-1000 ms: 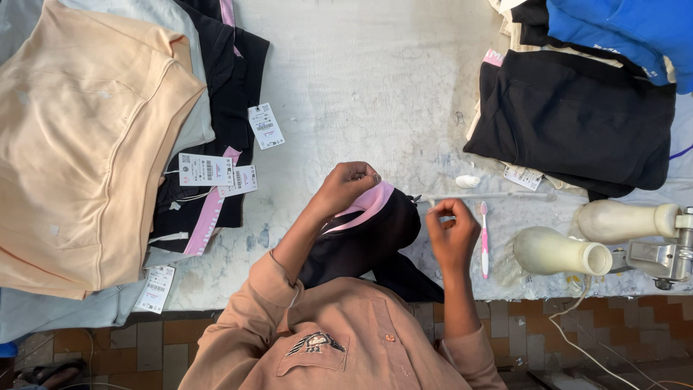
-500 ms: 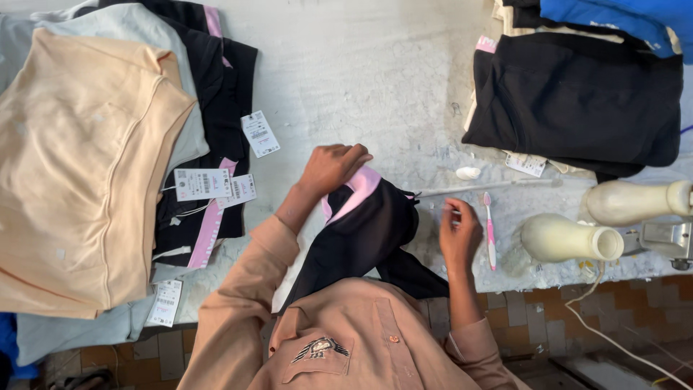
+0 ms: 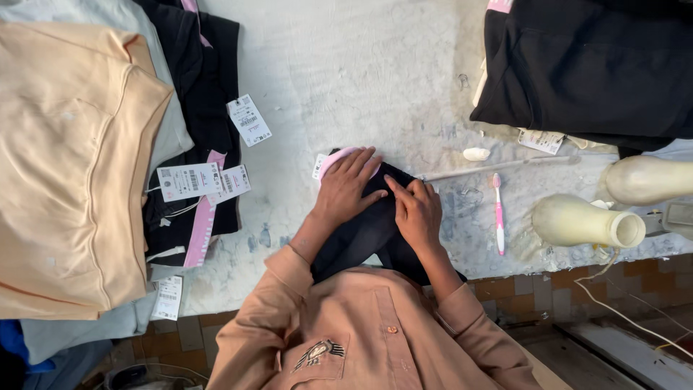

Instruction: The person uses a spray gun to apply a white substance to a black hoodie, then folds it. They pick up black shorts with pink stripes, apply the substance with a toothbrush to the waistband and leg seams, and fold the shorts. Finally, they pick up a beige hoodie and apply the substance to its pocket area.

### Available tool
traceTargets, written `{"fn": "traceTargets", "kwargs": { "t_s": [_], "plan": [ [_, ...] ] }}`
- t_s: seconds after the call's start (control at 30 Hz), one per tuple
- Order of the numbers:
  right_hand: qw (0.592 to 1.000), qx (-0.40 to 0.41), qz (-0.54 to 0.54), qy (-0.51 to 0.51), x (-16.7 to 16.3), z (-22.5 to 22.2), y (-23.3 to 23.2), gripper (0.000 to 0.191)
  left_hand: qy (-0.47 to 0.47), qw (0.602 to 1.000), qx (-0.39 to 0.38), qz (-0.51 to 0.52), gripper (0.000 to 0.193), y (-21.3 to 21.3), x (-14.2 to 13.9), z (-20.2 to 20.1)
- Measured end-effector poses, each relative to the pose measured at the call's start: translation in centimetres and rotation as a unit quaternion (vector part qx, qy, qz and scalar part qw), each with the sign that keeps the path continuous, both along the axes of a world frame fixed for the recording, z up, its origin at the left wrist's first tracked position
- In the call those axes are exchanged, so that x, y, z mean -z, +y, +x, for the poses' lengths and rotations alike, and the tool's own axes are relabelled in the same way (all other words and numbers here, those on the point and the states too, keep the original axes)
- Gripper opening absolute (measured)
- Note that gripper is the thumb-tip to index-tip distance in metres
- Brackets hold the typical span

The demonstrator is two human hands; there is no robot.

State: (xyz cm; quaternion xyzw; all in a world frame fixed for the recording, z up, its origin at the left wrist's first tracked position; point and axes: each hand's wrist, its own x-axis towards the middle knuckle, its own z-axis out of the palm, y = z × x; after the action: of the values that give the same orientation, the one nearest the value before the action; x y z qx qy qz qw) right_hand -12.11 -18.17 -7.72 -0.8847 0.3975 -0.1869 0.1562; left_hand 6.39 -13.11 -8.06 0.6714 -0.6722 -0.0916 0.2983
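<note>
- Worn, pale grey surface point(image 3: 375, 79) fills the middle of the view, with stacks of folded clothes on both sides.
- Left hand point(image 3: 345, 189) lies flat on a black garment point(image 3: 364, 231) with a pink waistband point(image 3: 336, 157), fingers spread and pressing down, not gripping.
- Right hand point(image 3: 416, 211) rests on the same garment just beside the left, fingers loosely curled on the cloth; whether they pinch it, I cannot tell.
- That garment sits at the near edge of the surface, right in front of the person, its lower part hanging over the edge.
- Left of it, a peach garment point(image 3: 65, 166) tops a stack, beside black clothes with white paper tags point(image 3: 189, 180).
- Right of the hands, a pink toothbrush point(image 3: 498, 213) lies near a cream bottle point(image 3: 586, 224) on its side.
- Top right, a folded black pile point(image 3: 592, 68) sits well apart from the hands.
</note>
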Motion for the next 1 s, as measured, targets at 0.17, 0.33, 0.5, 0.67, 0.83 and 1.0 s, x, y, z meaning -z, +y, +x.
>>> {"fn": "traceTargets", "kwargs": {
  "t_s": [0.17,0.33,0.5,0.67,0.83,1.0],
  "plan": [
    [0.999,0.007,-0.037,0.005,-0.1,-0.9,0.8,0.044,0.047,0.999,0.001,0.001,0.069,0.4,2.4,1.4],
    [0.994,0.074,-0.043,-0.066,0.0,-5.3,0.0,0.026,0.086,0.993,-0.080,0.013,0.050,1.1,2.1,0.4],
    [0.947,0.271,0.072,-0.155,1.4,-10.3,-2.9,0.021,0.044,0.996,-0.069,0.025,0.063,0.2,1.2,0.3],
    [0.921,0.265,0.102,-0.265,4.9,-8.7,-8.0,0.057,0.027,0.999,-0.023,0.006,0.061,-0.2,0.7,0.8],
    [0.929,0.307,0.085,-0.189,5.7,-6.2,-9.5,0.031,0.141,0.986,-0.083,0.032,0.038,0.4,0.5,0.8],
    [0.931,0.178,0.089,-0.305,2.1,-3.6,-6.1,0.027,0.062,0.994,-0.088,0.012,0.049,-0.3,0.5,0.6]
  ]
}}
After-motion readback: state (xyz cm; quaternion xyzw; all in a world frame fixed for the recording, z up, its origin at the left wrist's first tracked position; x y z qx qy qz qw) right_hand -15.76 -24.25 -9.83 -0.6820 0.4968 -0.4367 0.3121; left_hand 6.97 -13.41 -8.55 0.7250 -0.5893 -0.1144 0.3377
